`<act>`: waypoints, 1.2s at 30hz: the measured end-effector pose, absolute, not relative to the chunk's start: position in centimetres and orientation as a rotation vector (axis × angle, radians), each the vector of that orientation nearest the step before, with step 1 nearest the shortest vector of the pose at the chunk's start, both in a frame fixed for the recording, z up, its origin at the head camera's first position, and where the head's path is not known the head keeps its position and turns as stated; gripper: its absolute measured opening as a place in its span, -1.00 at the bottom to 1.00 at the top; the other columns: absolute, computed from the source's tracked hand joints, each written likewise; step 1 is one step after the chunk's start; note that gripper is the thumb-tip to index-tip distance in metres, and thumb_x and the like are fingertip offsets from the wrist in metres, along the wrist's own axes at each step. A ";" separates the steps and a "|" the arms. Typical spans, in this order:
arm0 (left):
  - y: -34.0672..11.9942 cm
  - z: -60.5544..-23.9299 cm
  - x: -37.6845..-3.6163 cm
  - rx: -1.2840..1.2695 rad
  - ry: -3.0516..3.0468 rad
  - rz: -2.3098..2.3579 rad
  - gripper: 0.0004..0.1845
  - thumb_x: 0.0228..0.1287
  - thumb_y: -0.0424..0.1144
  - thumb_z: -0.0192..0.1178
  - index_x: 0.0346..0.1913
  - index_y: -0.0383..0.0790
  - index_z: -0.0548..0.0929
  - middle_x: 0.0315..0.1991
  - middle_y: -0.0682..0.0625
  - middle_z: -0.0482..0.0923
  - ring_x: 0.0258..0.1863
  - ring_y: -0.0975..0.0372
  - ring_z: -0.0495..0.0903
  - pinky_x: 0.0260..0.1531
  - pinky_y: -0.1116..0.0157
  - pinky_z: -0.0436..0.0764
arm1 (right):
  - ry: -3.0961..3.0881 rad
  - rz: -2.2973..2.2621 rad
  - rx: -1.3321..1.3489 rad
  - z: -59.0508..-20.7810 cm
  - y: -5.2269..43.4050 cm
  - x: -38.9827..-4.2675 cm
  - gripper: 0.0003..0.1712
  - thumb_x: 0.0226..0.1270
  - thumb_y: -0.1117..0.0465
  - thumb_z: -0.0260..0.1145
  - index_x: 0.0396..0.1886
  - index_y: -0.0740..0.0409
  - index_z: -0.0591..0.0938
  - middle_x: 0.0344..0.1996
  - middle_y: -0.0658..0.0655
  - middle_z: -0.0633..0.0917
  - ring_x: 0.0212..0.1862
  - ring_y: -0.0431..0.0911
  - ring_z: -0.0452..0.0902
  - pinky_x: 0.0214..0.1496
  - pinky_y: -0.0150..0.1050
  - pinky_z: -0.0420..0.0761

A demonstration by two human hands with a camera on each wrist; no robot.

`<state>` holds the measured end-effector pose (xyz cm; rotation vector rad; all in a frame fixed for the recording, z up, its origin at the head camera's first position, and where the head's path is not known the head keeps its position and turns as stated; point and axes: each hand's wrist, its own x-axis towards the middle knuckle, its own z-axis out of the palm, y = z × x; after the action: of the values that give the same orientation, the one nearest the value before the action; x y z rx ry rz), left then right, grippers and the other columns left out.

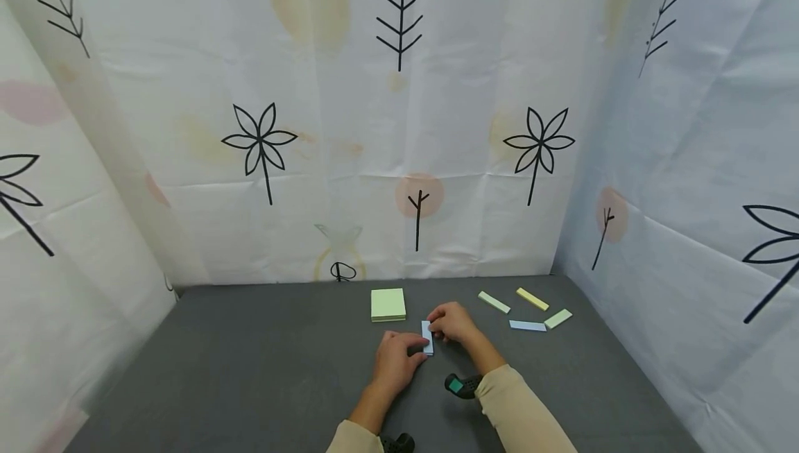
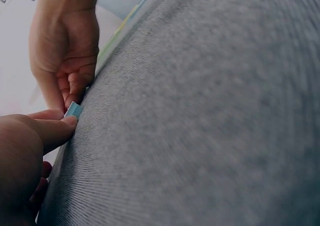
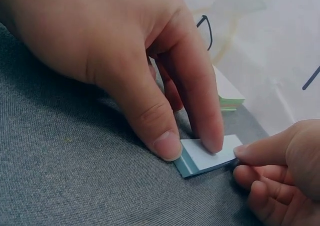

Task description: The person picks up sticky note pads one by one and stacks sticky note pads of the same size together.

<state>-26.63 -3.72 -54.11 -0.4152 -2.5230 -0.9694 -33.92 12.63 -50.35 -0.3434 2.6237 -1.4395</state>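
Between both hands, a narrow pad of blue sticky notes point(image 1: 427, 329) lies on the dark grey table. The right wrist view shows its pale top sheet point(image 3: 197, 158) and a darker blue strip at the near end. My left hand point(image 1: 395, 361) grips the pad's near end, thumb at the edge and index fingertip on the top sheet. At the far end, my right hand point(image 1: 452, 323) pinches the pad's edge, its other fingers point(image 3: 267, 198) curled. The left wrist view shows only a small blue corner of the pad point(image 2: 74, 110) past the left thumb.
A stack of square light-green sticky notes point(image 1: 388, 304) sits behind the hands. To the right lie pale green strips point(image 1: 494, 302) point(image 1: 558, 319), a yellow strip point(image 1: 533, 299) and a blue strip point(image 1: 527, 326). Patterned white cloth point(image 1: 349, 231) encloses the table's back and sides.
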 end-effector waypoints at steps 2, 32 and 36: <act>-3.7 -54.1 -26.7 -0.429 -2.527 -0.948 -0.75 -0.03 -0.27 0.50 -0.21 0.01 0.81 -0.16 0.18 0.71 -0.27 0.25 0.44 -0.24 0.25 0.48 | 2.606 -1.439 -0.325 -50.1 12.6 -33.8 -0.92 0.03 0.49 0.39 -0.42 0.34 0.68 -0.63 0.08 0.62 -0.61 -0.11 0.56 -0.61 -0.22 0.58; -3.4 -53.8 -26.7 -0.492 -2.537 -0.785 -0.79 0.01 -0.25 0.47 -0.21 -0.03 0.81 -0.15 0.09 0.71 -0.29 0.19 0.46 -0.25 0.18 0.46 | 2.528 -1.563 -0.290 -49.7 11.8 -33.0 -0.85 0.14 0.59 0.28 -0.26 0.52 0.64 -0.58 0.17 0.63 -0.61 -0.13 0.57 -0.51 -0.21 0.65; -3.4 -53.8 -26.8 -0.499 -2.560 -0.779 -0.79 0.03 -0.22 0.47 -0.20 -0.01 0.81 -0.13 0.10 0.70 -0.27 0.19 0.47 -0.24 0.18 0.46 | 2.532 -1.553 -0.317 -49.8 11.9 -33.0 -0.85 0.14 0.59 0.28 -0.26 0.51 0.64 -0.59 0.17 0.63 -0.60 -0.12 0.58 -0.50 -0.20 0.65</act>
<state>-26.84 -3.42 -53.81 -0.4988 -2.5598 -0.7795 -33.00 11.94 -49.75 -0.3170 2.5316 -1.5534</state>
